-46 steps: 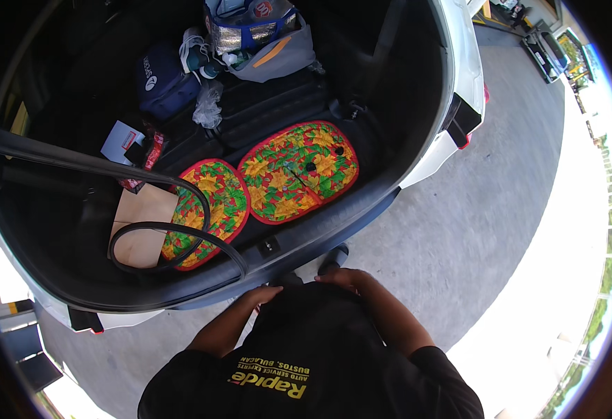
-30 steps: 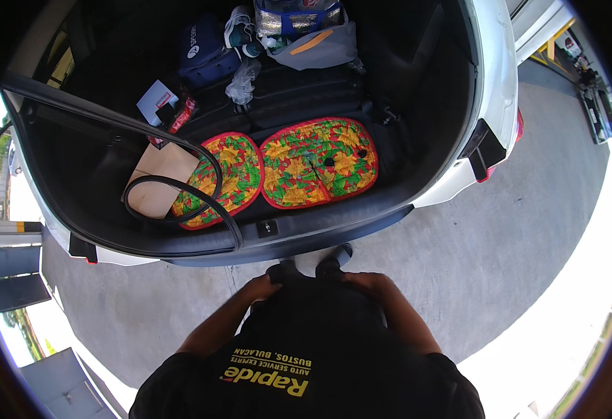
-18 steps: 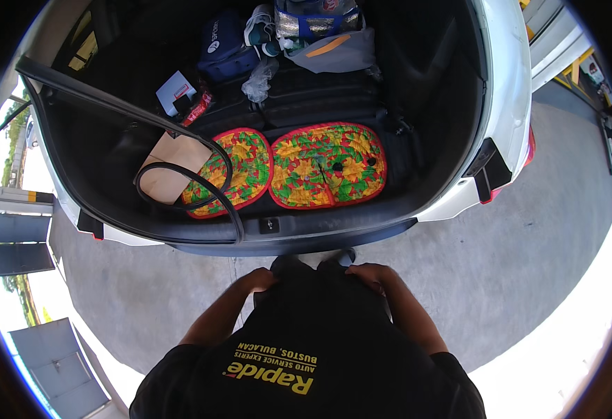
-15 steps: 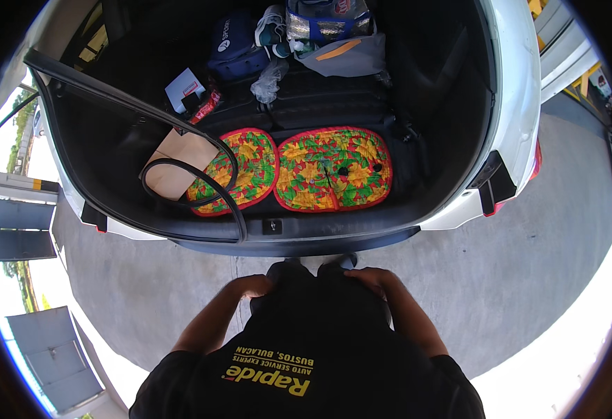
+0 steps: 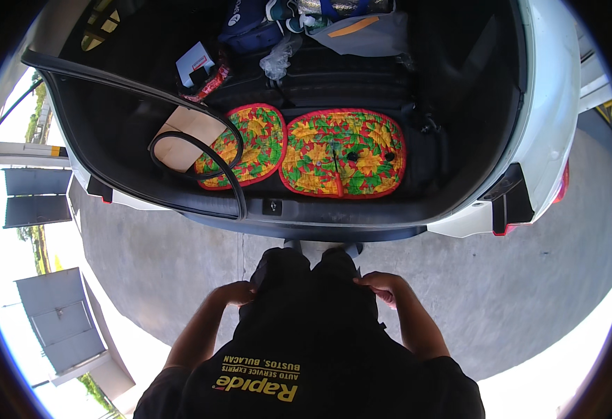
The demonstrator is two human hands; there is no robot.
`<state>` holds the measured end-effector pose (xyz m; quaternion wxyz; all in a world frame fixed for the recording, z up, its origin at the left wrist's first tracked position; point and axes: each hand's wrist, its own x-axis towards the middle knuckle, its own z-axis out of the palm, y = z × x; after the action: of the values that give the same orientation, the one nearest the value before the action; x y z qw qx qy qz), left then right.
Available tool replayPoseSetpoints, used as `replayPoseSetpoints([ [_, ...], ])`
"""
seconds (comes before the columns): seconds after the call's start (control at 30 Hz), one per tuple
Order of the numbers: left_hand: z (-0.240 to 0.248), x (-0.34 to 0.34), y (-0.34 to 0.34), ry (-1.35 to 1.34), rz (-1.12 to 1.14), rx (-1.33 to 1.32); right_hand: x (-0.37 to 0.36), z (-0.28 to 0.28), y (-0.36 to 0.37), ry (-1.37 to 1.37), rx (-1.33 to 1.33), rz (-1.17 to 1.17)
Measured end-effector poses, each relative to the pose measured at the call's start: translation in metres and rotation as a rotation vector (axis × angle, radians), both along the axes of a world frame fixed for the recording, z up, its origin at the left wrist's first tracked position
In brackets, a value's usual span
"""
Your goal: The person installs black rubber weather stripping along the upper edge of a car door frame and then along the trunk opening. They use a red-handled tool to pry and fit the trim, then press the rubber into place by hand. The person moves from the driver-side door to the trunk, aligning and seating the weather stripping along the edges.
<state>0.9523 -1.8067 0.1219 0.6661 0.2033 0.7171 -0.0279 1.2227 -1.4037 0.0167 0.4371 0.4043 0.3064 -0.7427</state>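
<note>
Hands have drifted wider apart: left hand (image 5: 237,292) and right hand (image 5: 384,286) flank the black T-shirt (image 5: 309,332) on the body, can't tell if they're gripping it. Open car trunk (image 5: 362,212) ahead, quilted leaf-print panels (image 5: 313,150) inside.

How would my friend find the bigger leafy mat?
Find the open car trunk, then look just inside its near edge, right of the loose black strip. The bigger leafy mat lies there, edged in red. Unlike the smaller leafy mat on its left, it shows two round black spots.
</note>
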Motion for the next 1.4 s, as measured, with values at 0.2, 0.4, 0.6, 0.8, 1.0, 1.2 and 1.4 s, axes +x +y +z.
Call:
replayPoseSetpoints([
  [0.2,-0.079,-0.021,0.087,0.093,-0.478,0.160,0.036,-0.006,-0.016,0.013,-0.112,-0.300],
  [0.4,-0.133,-0.075,0.222,0.538,-0.406,0.361,0.179,-0.045,-0.052,-0.289,-0.001,-0.403],
  [0.6,-0.239,-0.133,0.346,0.437,0.164,0.250,0.251,-0.110,-0.133,-0.410,0.331,-0.728],
  [0.8,-0.287,-0.109,0.410,0.606,0.680,0.079,0.196,-0.101,-0.088,-0.410,0.657,-0.460],
  [1.0,-0.309,-0.135,0.431,0.546,0.536,0.533,0.182,-0.047,-0.087,-0.292,0.818,-0.123],
  [1.2,-0.298,-0.145,0.408,0.494,0.532,0.826,0.089,0.019,0.015,-0.072,1.093,-0.106],
  [1.4,-0.203,-0.083,0.279,0.410,0.035,0.583,-0.048,0.079,0.101,0.400,1.027,-0.218],
])
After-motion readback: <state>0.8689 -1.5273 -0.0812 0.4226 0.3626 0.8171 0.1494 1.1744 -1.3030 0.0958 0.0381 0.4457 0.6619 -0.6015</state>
